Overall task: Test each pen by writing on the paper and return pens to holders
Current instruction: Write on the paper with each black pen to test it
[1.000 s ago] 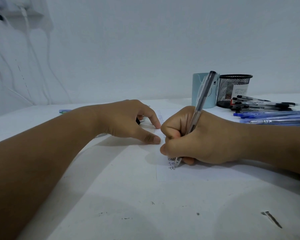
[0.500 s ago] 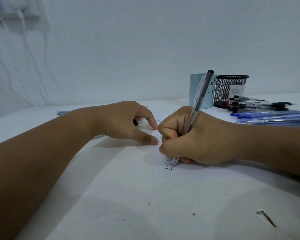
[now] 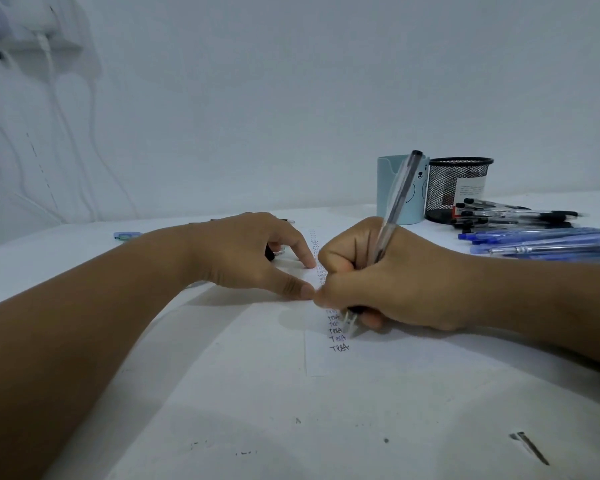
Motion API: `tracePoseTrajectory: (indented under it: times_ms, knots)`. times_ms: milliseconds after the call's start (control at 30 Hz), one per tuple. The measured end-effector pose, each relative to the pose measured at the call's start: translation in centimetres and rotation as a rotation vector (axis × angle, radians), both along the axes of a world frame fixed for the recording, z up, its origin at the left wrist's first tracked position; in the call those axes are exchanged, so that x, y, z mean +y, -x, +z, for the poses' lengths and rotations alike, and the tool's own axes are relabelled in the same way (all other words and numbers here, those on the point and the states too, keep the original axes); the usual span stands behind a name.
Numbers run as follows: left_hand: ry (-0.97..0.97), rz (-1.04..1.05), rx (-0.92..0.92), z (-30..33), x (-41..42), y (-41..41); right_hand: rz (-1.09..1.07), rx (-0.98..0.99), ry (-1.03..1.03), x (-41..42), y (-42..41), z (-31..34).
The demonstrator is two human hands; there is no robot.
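I saw the right hand (image 3: 388, 282) clenched around a clear pen (image 3: 392, 209), tip on the paper (image 3: 361, 358) by a column of "Test" words. The left hand (image 3: 243, 251) pressed the paper with relaxed fingers. At two o'clock stood the blue holder (image 3: 388, 192) and mesh holder (image 3: 444, 188), loose pens (image 3: 534, 237) beside them.

Your white table (image 3: 222, 393) carries the paper (image 3: 378, 355), a blue holder (image 3: 388, 188), a mesh holder (image 3: 444, 188), loose black pens (image 3: 513, 214) and blue pens (image 3: 534, 239).
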State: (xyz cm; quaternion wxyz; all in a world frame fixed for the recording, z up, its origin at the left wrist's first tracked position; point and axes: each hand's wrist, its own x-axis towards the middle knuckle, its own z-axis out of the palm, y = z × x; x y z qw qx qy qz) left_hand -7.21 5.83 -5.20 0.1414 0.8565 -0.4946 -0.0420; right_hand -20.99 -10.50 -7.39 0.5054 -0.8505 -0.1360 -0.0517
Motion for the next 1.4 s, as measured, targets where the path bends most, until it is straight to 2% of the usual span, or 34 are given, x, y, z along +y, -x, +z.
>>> tracePoseTrajectory:
  times_ms: [100,200,433,800,867,967,1067,1167,1300,1400]
  knots:
    - [0.019,-0.036,0.016,-0.3,-0.1,-0.3,0.001,0.075,-0.23,-0.2,-0.3,0.2]
    - [0.05,0.006,0.031,-0.3,-0.2,-0.2,-0.032,0.089,-0.311,-0.7,-0.8,1.0]
    - [0.098,0.057,-0.016,-0.5,-0.4,0.0,-0.321,-0.019,-0.262,-2.4,-1.3,2.0]
    - [0.086,0.065,-0.04,-0.6,-0.4,-0.1,-0.439,-0.029,-0.297,-2.6,-1.9,2.0]
    - [0.127,0.055,-0.045,-0.7,-0.5,-0.1,-0.433,-0.029,-0.333,-2.7,-1.8,2.1]
    - [0.318,0.033,-0.068,-1.2,-0.8,-0.1,-0.42,-0.065,-0.329,-3.1,-2.0,2.2]
    - [0.449,-0.01,-0.114,-1.3,-1.1,0.1,-0.454,-0.117,-0.243,-4.3,-2.8,2.7]
    - [0.439,-0.046,-0.174,-1.4,-1.5,0.5,-0.523,-0.124,-0.067,-6.9,-2.8,4.1]
    - [0.393,-0.064,-0.241,-1.7,-1.7,0.8,-0.597,-0.174,0.389,-11.7,-1.7,6.4]
    - [0.406,-0.069,-0.229,-1.8,-1.7,0.6,-0.628,-0.098,0.654,-15.2,-1.0,7.7]
